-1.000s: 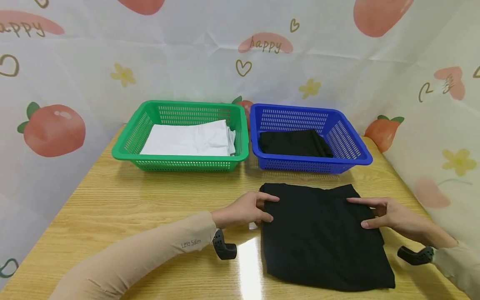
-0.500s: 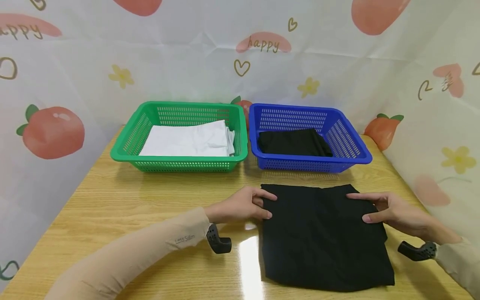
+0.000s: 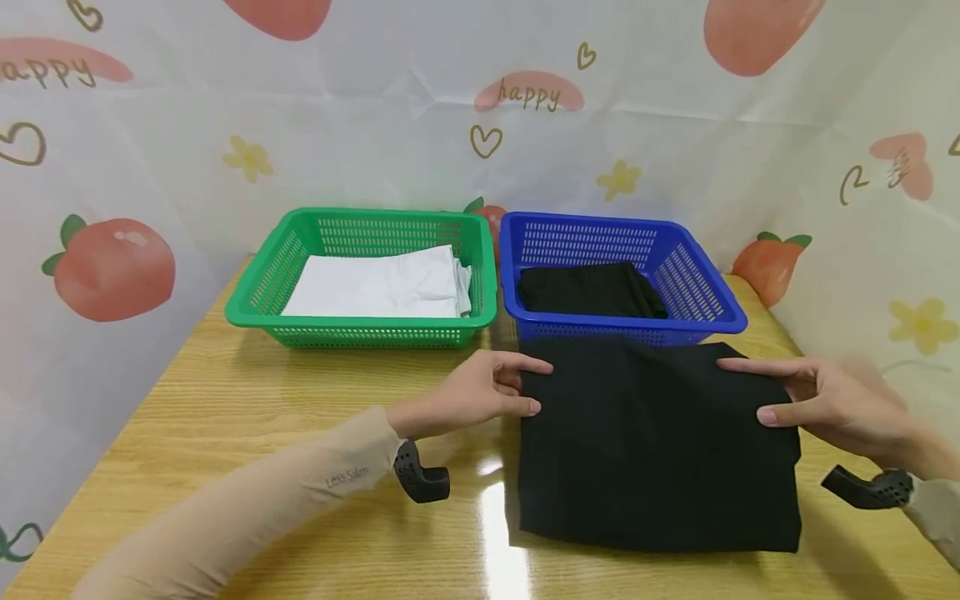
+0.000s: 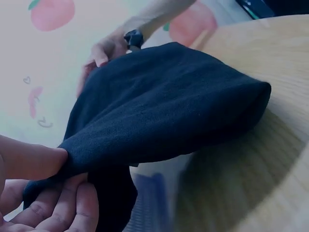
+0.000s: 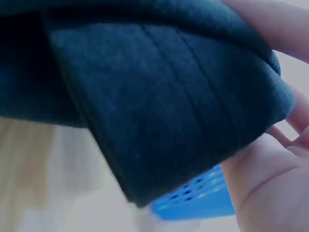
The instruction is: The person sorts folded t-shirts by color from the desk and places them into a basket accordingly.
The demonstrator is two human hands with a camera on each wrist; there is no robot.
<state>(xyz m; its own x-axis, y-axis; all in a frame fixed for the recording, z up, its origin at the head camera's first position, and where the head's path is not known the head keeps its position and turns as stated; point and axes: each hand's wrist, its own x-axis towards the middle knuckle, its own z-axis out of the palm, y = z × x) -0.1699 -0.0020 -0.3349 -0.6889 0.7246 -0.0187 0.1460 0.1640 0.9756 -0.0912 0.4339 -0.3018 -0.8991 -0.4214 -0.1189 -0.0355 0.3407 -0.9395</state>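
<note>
A folded black garment (image 3: pixel 652 450) spans the space between my two hands, held up with its near part over the table. My left hand (image 3: pixel 476 387) pinches its left edge; in the left wrist view the thumb lies on top and the curled fingers (image 4: pixel 86 208) are beneath the cloth (image 4: pixel 159 106). On the opposite side my right hand (image 3: pixel 840 408) grips the right edge between thumb and fingers. Two stitch lines run along a hem of the garment (image 5: pixel 145 92) in the right wrist view. Its far edge overlaps the front of the blue basket (image 3: pixel 622 322) in the head view.
Inside the blue basket lies folded black cloth (image 3: pixel 592 290). To its left stands a green basket (image 3: pixel 360 322) holding folded white cloth (image 3: pixel 367 285). Both are at the back of the wooden table (image 3: pixel 247 417), before a fruit-printed curtain (image 3: pixel 375 125).
Both hands have raised the black garment off the table and shifted it away from me, toward the blue basket. My right hand has also moved somewhat to the right.
</note>
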